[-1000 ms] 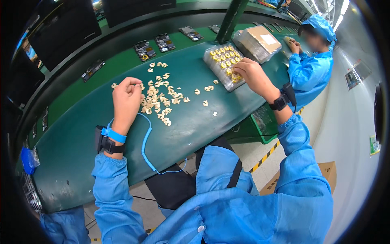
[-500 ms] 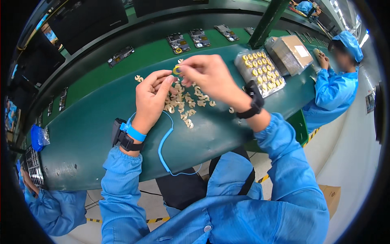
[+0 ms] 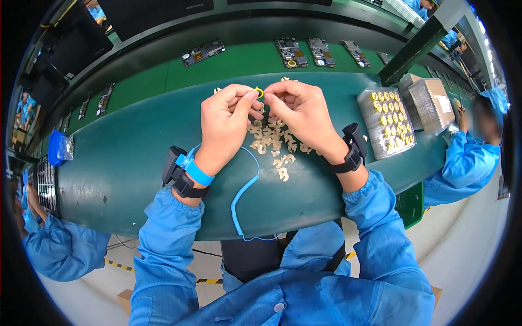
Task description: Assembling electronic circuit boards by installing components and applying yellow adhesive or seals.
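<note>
**Small yellow ring [image 3: 260, 92] held up at the fingertips**

The yellow ring is above the far part of the green table [image 3: 136, 163], between the two hands. The left hand [image 3: 227, 117] pinches it narrowly between thumb and forefinger. The right hand [image 3: 304, 114] has its thumb and fingers drawn close together right beside it; whether they grip the ring or something thin, I cannot tell. Below lie loose pale curved pieces [image 3: 276, 145], and to the right similar-looking yellow rounds [image 3: 387, 131] sit in a clear plastic tray [image 3: 366, 117].

The ring looks very light and thin, probably fairly stiff but easy to bend or drop. Its outer rim seems the best hold, with light fingertip pressure from opposite sides.
</note>
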`<state>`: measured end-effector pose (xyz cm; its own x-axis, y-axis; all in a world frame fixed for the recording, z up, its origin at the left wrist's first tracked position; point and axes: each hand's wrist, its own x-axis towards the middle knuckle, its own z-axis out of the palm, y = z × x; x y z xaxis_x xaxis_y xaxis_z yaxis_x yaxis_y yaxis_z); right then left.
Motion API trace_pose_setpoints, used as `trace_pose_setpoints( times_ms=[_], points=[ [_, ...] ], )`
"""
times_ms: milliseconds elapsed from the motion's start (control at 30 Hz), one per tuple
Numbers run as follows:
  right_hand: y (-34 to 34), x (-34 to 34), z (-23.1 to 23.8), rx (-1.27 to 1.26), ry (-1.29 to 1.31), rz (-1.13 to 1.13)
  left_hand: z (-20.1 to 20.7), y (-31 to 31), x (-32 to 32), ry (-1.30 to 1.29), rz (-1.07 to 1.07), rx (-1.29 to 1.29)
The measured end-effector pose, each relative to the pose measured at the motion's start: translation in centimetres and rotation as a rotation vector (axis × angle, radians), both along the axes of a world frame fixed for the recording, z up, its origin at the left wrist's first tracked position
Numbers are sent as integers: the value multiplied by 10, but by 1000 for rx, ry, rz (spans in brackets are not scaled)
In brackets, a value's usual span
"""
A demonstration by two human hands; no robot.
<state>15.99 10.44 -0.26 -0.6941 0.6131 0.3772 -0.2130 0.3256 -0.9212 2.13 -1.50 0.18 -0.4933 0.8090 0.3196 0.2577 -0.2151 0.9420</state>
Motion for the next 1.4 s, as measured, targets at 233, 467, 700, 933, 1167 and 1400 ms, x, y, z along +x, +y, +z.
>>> trace_pose_setpoints(
  times_ms=[233, 467, 700, 933, 1167, 1400],
  points=[
    [8, 2, -5, 80, -36, 1, -6, 2, -1, 23, -47, -10],
    [9, 4, -6, 41, -16, 28, -6, 4, -2, 13, -78, -57],
    [2, 0, -13, 4, 35, 58, -7, 3, 7, -78, -55, -9],
    [3, 2, -8, 58, 41, 37, -7, 4, 1, -45, -107, 27],
    [25, 23, 8, 3, -225, 179, -8, 6, -9, -89, -32, 35],
    [15, 16, 14, 239, -153, 17, -9, 5, -3, -3, -69, -40]
  ],
)
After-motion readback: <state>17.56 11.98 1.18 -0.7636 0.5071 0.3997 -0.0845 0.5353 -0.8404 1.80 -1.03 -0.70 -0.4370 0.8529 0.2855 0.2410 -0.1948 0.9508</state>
